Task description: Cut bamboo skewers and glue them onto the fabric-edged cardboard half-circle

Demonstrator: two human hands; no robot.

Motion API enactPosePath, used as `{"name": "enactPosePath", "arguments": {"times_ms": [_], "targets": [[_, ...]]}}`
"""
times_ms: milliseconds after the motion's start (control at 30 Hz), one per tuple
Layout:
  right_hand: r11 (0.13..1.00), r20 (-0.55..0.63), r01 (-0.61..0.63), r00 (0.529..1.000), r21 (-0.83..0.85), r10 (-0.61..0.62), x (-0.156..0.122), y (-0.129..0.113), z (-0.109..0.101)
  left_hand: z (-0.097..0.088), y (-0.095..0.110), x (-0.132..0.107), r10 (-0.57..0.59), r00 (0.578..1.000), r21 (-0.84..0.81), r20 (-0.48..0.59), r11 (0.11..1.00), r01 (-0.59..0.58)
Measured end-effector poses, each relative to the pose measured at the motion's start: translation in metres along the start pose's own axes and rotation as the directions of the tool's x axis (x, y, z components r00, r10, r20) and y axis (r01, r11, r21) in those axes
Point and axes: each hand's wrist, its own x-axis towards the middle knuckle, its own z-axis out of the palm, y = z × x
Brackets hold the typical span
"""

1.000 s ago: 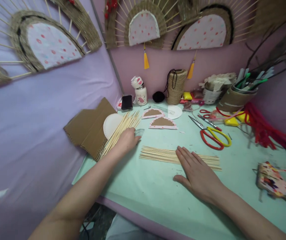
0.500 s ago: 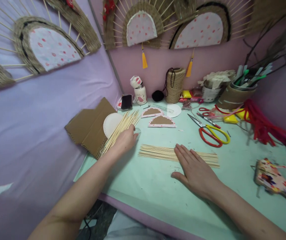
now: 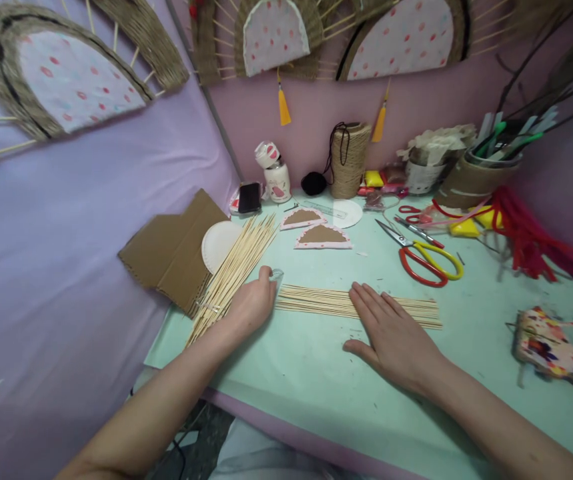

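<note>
Both forearms [image 3: 166, 400] are bare, and pale, whitish, creased clothing [image 3: 261, 453] covers the lap.

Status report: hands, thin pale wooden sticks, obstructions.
Right hand flat on row of thin pale wooden sticks. Left hand holding clear plastic piece at row's left end. Red-and-yellow-handled metal scissors beyond row, touching neither hand.

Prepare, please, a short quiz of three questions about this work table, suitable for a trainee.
1. True or false: the right hand lies flat across the row of sticks.
2. Choose: what does the left hand hold? A) twine; B) a clear tool; C) cardboard.
3. Complete: the scissors have one red handle and one ____ handle.

Key: 1. True; 2. B; 3. yellow.
</note>
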Motion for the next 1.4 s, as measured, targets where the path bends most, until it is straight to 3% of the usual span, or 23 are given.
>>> {"name": "enactPosePath", "arguments": {"times_ms": [533, 700, 800, 1000, 1200, 1267, 1333, 1400], "targets": [[1.000, -0.017, -0.002, 1.000, 0.019, 0.002, 0.000, 0.000, 0.002, 0.001, -0.001, 0.003, 0.091, 0.995, -0.086, 0.042, 0.992, -0.087], [0.999, -0.010, 0.037, 0.999, 0.020, -0.037, 0.001, -0.008, 0.000, 0.006, 0.009, 0.002, 0.140, 0.988, -0.179, 0.071, 0.976, -0.125], [0.999, -0.004, 0.041, 0.999, 0.025, -0.041, 0.001, -0.013, -0.001, 0.005, 0.013, -0.001, 0.079, 0.994, -0.176, 0.074, 0.982, -0.065], [0.999, -0.003, 0.035, 0.999, 0.033, -0.035, 0.001, -0.013, 0.000, -0.005, -0.011, 0.000, -0.089, 0.991, -0.204, -0.099, 0.977, 0.067], [0.999, -0.012, -0.041, 0.999, 0.005, 0.041, -0.002, -0.014, 0.000, 0.003, -0.024, 0.013, -0.134, 0.985, -0.087, -0.105, 0.988, 0.125], [0.996, 0.000, -0.086, 0.996, -0.007, 0.086, -0.003, -0.015, 0.000, 0.005, -0.026, 0.014, -0.127, 0.979, -0.045, -0.162, 0.992, 0.121], [0.994, 0.017, -0.108, 0.994, -0.013, 0.109, -0.003, -0.016, 0.000, 0.005, -0.025, 0.010, -0.083, 0.954, -0.018, -0.287, 0.997, 0.081], [0.993, 0.024, -0.116, 0.993, -0.011, 0.116, -0.003, -0.016, -0.001, 0.003, -0.018, 0.002, 0.024, 0.922, -0.020, -0.386, 0.999, -0.034]]}}
